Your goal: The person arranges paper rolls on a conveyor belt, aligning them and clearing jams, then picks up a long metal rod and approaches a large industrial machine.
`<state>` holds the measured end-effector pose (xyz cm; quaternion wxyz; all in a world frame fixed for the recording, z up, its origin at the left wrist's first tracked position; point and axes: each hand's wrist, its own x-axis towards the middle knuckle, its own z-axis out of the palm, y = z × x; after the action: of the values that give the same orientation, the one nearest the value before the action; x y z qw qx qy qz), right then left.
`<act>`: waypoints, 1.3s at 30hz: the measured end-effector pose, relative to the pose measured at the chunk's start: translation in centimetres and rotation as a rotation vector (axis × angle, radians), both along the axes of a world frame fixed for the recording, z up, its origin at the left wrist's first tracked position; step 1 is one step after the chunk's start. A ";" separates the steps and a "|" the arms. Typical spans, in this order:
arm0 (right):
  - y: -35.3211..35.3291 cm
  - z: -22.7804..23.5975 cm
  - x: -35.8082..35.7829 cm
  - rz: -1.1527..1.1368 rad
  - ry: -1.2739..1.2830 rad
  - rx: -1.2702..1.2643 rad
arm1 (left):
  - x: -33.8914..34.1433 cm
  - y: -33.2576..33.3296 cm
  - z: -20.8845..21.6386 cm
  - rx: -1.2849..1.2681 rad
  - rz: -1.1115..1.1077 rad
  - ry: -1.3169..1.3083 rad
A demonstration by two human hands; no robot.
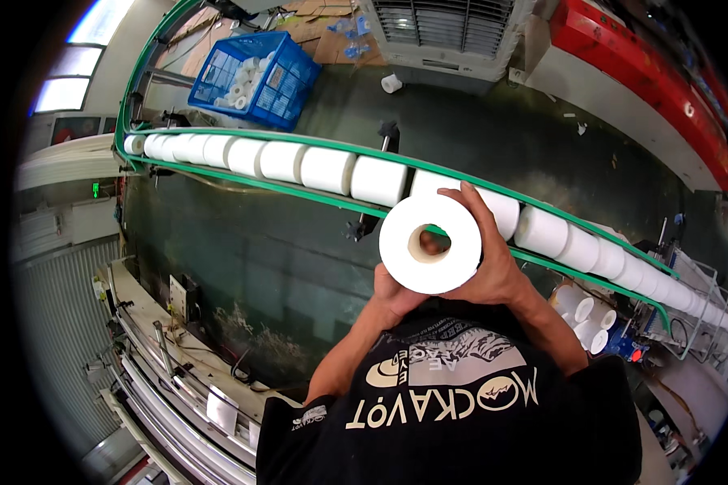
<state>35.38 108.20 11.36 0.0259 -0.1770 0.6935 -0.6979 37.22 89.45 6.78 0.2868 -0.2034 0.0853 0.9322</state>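
Both my hands hold a white paper roll (394, 242) in front of my chest, its round end and hollow cardboard core facing up at me. My right hand (497, 273) wraps the roll's right side, fingers reaching over its far edge. At the lower left, my left hand (394, 293) is closed against the roll, its fingers largely hidden behind it. Skin shows through the core hole. Just beyond, a row of similar white rolls (378, 180) lies end to end on a narrow conveyor with green side rails (299, 191); the held roll covers part of that row.
Past the conveyor, a blue plastic crate (287, 90) contains several rolls. One loose roll (391, 83) lies on the floor near a white vented unit (441, 63). A red machine (623, 61) occupies the far right. Metal bars of another machine (166, 384) run along my left.
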 end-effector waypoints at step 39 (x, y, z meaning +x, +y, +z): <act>-0.8 0.7 -0.6 0.019 0.195 0.118 | 0.8 -1.6 -1.3 0.139 0.025 0.099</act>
<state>34.82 107.39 12.05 -0.0250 -0.2489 0.7308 -0.6352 38.04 87.84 5.48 0.2839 -0.1375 0.0320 0.9484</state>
